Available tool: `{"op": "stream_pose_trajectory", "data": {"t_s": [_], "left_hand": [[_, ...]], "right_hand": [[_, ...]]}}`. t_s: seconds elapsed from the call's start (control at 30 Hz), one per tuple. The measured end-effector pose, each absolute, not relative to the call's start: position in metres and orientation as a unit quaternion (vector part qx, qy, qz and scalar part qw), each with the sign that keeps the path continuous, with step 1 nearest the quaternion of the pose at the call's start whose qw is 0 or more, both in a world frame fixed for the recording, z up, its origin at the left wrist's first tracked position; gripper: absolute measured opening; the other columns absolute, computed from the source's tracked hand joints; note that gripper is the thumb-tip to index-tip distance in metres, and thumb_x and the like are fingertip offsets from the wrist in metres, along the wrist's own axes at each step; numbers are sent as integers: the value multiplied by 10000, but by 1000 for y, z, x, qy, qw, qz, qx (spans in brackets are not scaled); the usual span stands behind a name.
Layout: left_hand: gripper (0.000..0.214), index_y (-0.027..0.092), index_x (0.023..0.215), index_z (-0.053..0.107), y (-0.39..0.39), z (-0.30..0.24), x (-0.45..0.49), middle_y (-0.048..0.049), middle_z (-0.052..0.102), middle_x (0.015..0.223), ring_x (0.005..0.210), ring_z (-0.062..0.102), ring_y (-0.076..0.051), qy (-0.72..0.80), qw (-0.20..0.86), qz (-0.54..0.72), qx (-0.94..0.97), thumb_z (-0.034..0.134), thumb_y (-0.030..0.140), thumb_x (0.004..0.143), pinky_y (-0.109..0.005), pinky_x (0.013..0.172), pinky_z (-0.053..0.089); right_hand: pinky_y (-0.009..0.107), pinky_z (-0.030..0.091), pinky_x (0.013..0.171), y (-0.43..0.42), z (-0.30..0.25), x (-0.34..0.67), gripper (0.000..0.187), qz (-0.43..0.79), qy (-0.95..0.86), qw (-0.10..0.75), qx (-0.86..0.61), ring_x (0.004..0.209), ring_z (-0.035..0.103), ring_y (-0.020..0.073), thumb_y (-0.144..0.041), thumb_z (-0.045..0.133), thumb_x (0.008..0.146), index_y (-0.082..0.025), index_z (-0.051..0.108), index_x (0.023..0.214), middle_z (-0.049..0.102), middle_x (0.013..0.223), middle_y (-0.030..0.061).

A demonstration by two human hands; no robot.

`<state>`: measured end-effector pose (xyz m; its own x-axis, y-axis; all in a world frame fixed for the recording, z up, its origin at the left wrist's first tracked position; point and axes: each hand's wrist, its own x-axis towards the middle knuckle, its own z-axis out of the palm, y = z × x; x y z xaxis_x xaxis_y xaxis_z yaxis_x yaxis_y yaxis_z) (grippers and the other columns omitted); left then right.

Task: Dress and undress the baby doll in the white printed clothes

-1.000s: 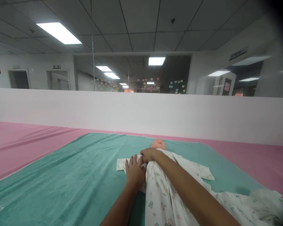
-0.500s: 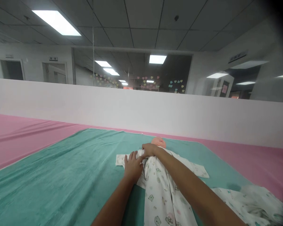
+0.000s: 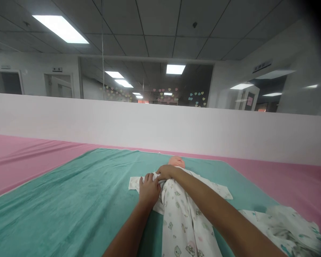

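Note:
A baby doll (image 3: 177, 161) lies on its back on a teal towel (image 3: 77, 200), dressed in a white printed romper (image 3: 180, 221) with both sleeves spread out. My left hand (image 3: 148, 189) rests with fingers together on the romper's left sleeve and chest edge. My right hand (image 3: 166, 172) is closed, pinching the romper fabric just below the doll's neck. Only the top of the doll's head shows beyond my hands.
A second white printed garment (image 3: 286, 225) lies crumpled at the towel's right front. The towel sits on a pink mat (image 3: 21, 157) bounded by a low white wall (image 3: 176, 128). Behind it are windows, doors and ceiling lights.
Both hands stay at the romper's chest. My left hand's fingers have drawn closer together toward the right hand. The view has shifted slightly.

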<state>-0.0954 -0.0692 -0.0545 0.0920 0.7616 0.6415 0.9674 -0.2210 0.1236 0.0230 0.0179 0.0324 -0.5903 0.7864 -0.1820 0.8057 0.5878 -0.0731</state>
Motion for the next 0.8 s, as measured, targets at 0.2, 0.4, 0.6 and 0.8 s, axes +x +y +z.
{"op": "stream_pose_trajectory", "data": {"t_s": [0.2,0.4,0.6,0.8], "left_hand": [[353,186,808,672,-81,-41,-96,-97,573,1009,1032,462,-248,-626,146,-310,-701,371,356,878,-407,901,329],[529,156,868,671,-80,-41,-108,-135,621,926,957,534,-259,-676,-13,-317,-665,230,446,908,-396,838,358],[565,160,826,671,-71,-42,-119,-116,678,873,877,603,-245,-681,-87,-341,-642,192,451,905,-346,781,403],[672,152,657,659,-64,-42,-130,-90,686,756,747,627,-244,-586,-307,-515,-545,213,624,830,-334,694,453]], "right_hand": [[302,444,754,6,62,44,533,-121,882,73,450,903,600,225,-629,623,566,-296,675,978,668,996,9],[281,436,679,-11,90,74,466,-143,857,26,495,782,606,205,-605,671,517,-275,707,845,682,868,-6],[259,424,658,-25,100,93,460,-156,866,-8,475,798,597,196,-619,619,590,-287,684,903,671,901,-20],[272,424,695,-32,63,73,499,-105,884,-45,453,869,587,208,-641,506,705,-279,613,1032,646,1006,6]]}}
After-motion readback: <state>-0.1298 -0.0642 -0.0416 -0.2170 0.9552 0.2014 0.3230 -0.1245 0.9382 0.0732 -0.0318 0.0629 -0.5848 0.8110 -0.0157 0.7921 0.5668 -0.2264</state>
